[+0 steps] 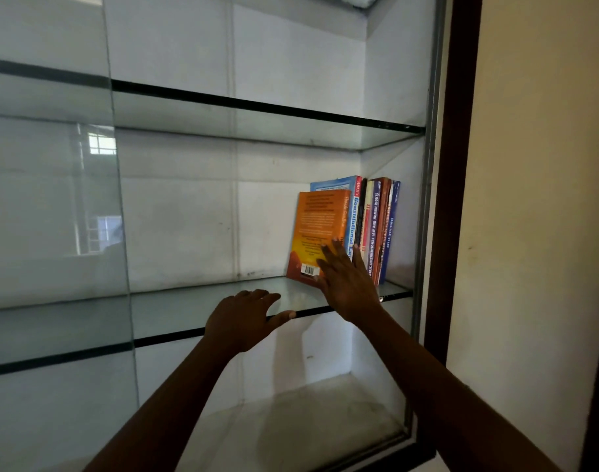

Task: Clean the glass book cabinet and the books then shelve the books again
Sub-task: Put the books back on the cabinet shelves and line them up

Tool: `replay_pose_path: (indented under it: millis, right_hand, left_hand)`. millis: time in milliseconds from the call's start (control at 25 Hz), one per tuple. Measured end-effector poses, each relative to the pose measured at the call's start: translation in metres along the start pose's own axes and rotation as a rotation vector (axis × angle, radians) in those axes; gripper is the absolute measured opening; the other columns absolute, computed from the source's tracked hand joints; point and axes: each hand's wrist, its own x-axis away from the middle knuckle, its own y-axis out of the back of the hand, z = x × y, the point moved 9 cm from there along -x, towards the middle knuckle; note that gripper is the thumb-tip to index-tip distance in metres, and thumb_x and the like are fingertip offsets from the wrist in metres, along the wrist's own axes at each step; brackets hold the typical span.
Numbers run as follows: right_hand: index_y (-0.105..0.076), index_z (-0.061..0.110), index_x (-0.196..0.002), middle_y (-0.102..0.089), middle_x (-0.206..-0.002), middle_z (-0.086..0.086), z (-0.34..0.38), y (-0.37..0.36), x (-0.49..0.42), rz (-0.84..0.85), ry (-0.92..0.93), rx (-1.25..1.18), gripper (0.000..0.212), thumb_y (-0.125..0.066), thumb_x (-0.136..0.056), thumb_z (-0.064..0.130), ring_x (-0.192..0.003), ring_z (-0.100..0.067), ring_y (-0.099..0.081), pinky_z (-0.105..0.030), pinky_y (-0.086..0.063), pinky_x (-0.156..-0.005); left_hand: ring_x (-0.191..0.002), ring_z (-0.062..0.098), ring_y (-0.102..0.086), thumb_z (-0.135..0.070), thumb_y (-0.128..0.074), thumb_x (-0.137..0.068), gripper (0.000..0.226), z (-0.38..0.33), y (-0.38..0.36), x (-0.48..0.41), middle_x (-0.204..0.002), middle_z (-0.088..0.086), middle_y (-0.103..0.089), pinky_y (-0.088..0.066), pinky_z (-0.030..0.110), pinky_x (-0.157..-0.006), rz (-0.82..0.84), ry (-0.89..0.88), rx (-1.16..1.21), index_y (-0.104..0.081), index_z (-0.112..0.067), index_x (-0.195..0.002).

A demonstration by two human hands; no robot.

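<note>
An orange book (317, 226) stands on the middle glass shelf (196, 315), leaning right against a row of several upright books (376, 226) at the shelf's right end. My right hand (346, 281) lies flat with straight fingers against the orange book's back cover and lower spine. My left hand (247, 318) hovers at the shelf's front edge, left of the books, fingers relaxed and spread, holding nothing; whether its thumb touches the edge is unclear.
The upper glass shelf (257, 114) and the cabinet floor (291, 420) hold nothing. A sliding glass pane (52, 216) covers the left part of the cabinet. The dark wooden frame (455, 165) and a cream wall (536, 199) border the right side.
</note>
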Motion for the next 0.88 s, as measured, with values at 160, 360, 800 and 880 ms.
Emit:
replay_pose_path:
  millis: [160,360,800,880]
  right_hand:
    - [-0.067,0.006,-0.11,-0.066,-0.115,-0.015,0.029,0.035,0.022,-0.043,-0.141,-0.31,0.034,-0.056,-0.08,0.018,-0.113,-0.034,-0.059,-0.053,-0.046,-0.094]
    - [-0.061,0.025,-0.117,-0.06,-0.119,0.012,0.167,0.083,0.108,0.109,-0.388,-0.968,0.029,-0.05,-0.091,0.032,-0.111,-0.002,-0.052,-0.017,-0.044,-0.091]
    - [-0.062,0.03,-0.108,-0.062,-0.106,0.011,0.656,0.16,0.226,1.099,-0.194,-1.628,0.017,-0.056,-0.093,0.024,-0.089,-0.001,-0.059,-0.019,-0.05,-0.084]
    - [-0.06,0.033,-0.103,-0.063,-0.104,0.006,0.734,0.175,0.226,1.26,-0.18,-1.727,0.013,-0.054,-0.094,0.025,-0.091,-0.011,-0.06,-0.031,-0.05,-0.086]
  left_hand:
    - [-0.134,0.014,-0.036,-0.08,0.008,-0.068,0.099,-0.001,0.011,0.023,-0.148,-0.006,-0.037,-0.031,0.032,-0.106,-0.063,0.0,0.013,-0.032,-0.031,-0.144]
    - [-0.136,0.005,-0.027,-0.084,0.007,-0.07,0.097,0.036,0.032,0.205,-0.143,-0.017,-0.034,-0.011,0.027,-0.113,-0.177,0.053,0.337,-0.038,-0.034,-0.139]
    - [-0.1,0.029,-0.058,-0.029,-0.053,-0.091,0.023,0.247,0.056,0.778,-0.111,0.023,-0.061,-0.044,0.025,-0.081,-0.28,1.209,0.652,-0.055,-0.043,-0.11]
    - [-0.108,0.02,-0.054,-0.024,-0.052,-0.095,0.024,0.277,0.071,0.853,-0.124,0.012,-0.058,-0.044,0.024,-0.087,-0.351,1.381,0.609,-0.056,-0.027,-0.119]
